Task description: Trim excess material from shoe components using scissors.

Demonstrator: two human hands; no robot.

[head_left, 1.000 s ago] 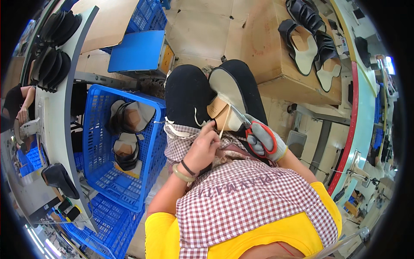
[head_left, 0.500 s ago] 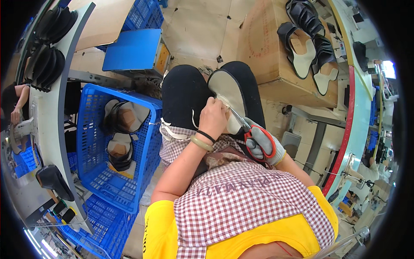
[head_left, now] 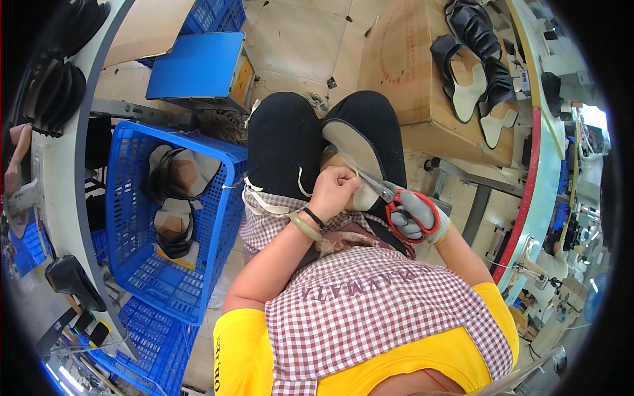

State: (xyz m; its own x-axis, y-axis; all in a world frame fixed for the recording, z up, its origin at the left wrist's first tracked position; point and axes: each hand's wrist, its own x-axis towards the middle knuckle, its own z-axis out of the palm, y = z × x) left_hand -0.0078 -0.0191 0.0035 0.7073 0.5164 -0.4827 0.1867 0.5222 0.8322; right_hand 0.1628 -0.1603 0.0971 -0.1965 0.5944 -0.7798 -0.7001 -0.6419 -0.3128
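Since half a second earlier the left hand (head_left: 335, 191) had slid down the sole (head_left: 352, 160) from its middle to its near end, at about 6 o'clock of the piece, and the scissors (head_left: 389, 197) had closed in until their tips met that hand.

The left fingers (head_left: 343, 177) were curled tight together, pinched on the sole's near edge; what exactly lay between them could not be made out. That pinch probably kept the edge taut and steady for the blades. The right hand (head_left: 417, 216), in a grey glove, had its fingers through the red loops and clamped on them, the blades pointing toward 10 o'clock and nearly together at the sole's rim.

The sole lay lengthwise on the right thigh, its pale face up, the lap serving as a rest close under the eyes. A bracelet (head_left: 305, 228) sat on the left wrist.

Outward, at 9 o'clock, a blue crate (head_left: 223, 198) on the floor held dark sandals (head_left: 173, 179), within reach of the left arm. At 1 o'clock a cardboard box (head_left: 403, 72) carried more sandals (head_left: 465, 69).
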